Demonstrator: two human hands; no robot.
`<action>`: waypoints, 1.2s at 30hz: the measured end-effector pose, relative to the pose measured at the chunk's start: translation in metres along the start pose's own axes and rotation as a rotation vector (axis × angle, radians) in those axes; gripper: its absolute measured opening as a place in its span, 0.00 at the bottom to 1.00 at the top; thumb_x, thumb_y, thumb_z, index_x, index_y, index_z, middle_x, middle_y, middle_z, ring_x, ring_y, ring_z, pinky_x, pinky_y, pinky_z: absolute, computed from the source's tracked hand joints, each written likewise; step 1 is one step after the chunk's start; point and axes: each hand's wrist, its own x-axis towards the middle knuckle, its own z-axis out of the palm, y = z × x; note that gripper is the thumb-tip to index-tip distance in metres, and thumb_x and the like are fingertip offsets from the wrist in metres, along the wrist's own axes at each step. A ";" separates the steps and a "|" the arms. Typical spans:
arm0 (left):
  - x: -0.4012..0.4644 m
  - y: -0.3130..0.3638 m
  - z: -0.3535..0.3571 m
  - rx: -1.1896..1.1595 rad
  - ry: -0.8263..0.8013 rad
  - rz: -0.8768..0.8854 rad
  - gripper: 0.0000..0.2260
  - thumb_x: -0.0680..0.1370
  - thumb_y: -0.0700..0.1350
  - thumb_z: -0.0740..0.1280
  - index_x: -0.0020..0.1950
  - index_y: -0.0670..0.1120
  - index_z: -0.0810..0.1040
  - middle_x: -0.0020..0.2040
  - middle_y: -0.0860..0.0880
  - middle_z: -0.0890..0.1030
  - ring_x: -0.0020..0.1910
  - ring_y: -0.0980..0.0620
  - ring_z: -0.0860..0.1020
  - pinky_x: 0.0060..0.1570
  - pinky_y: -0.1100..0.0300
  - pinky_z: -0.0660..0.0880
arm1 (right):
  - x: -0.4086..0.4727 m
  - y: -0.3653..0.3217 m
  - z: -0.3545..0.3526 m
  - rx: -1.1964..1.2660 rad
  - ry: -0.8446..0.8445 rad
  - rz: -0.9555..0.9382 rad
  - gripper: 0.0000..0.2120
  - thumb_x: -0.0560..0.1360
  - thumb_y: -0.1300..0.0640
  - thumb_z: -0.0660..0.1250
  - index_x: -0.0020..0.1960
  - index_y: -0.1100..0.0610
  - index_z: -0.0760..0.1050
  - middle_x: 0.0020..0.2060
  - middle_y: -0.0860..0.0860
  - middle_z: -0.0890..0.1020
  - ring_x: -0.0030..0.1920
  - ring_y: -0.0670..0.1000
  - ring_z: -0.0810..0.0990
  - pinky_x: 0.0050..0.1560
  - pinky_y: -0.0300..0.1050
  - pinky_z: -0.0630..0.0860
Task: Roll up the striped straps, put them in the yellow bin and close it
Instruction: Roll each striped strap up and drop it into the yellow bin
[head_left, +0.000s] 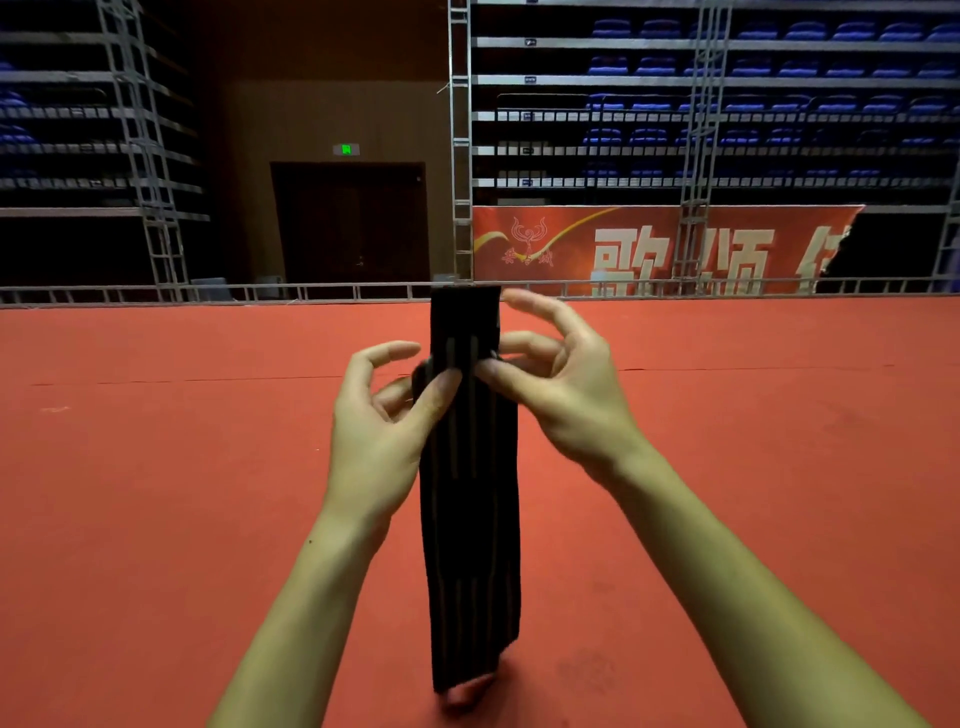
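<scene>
I'm seeing both hands, left hand (382, 415) and right hand (561, 389), pinching a dark, thin-striped fabric strap (470, 519); its upper fold is blurring.

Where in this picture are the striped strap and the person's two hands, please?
striped strap (470, 493): head view, hanging middle of the band.
left hand (382, 431): head view, back of the hand.
right hand (566, 395): head view, back of the hand.

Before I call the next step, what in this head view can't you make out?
- Yellow bin: nowhere in the head view.
- Striped strap: the lower end hides whatever is under it.
- Left hand and right hand: fingertips behind the strap are hidden.
- Roll progress: unclear.
</scene>
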 end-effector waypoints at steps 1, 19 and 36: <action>0.003 0.004 0.001 0.002 -0.031 0.005 0.17 0.79 0.45 0.76 0.66 0.45 0.77 0.49 0.43 0.89 0.47 0.50 0.89 0.45 0.62 0.81 | 0.008 -0.008 0.000 0.018 -0.001 0.002 0.31 0.77 0.70 0.76 0.77 0.61 0.69 0.55 0.59 0.89 0.56 0.59 0.89 0.63 0.60 0.84; 0.013 0.045 -0.016 0.083 -0.099 0.156 0.10 0.80 0.43 0.76 0.60 0.44 0.84 0.46 0.42 0.90 0.48 0.42 0.90 0.53 0.43 0.86 | -0.008 -0.038 0.010 0.134 0.086 0.076 0.22 0.79 0.64 0.76 0.71 0.58 0.75 0.53 0.58 0.90 0.53 0.59 0.90 0.53 0.57 0.87; -0.002 0.050 -0.025 0.116 -0.281 0.064 0.11 0.82 0.45 0.73 0.64 0.50 0.84 0.55 0.46 0.89 0.49 0.41 0.89 0.50 0.31 0.84 | -0.019 -0.038 0.015 0.033 0.070 -0.134 0.28 0.78 0.66 0.77 0.74 0.55 0.72 0.52 0.54 0.90 0.55 0.56 0.89 0.59 0.54 0.84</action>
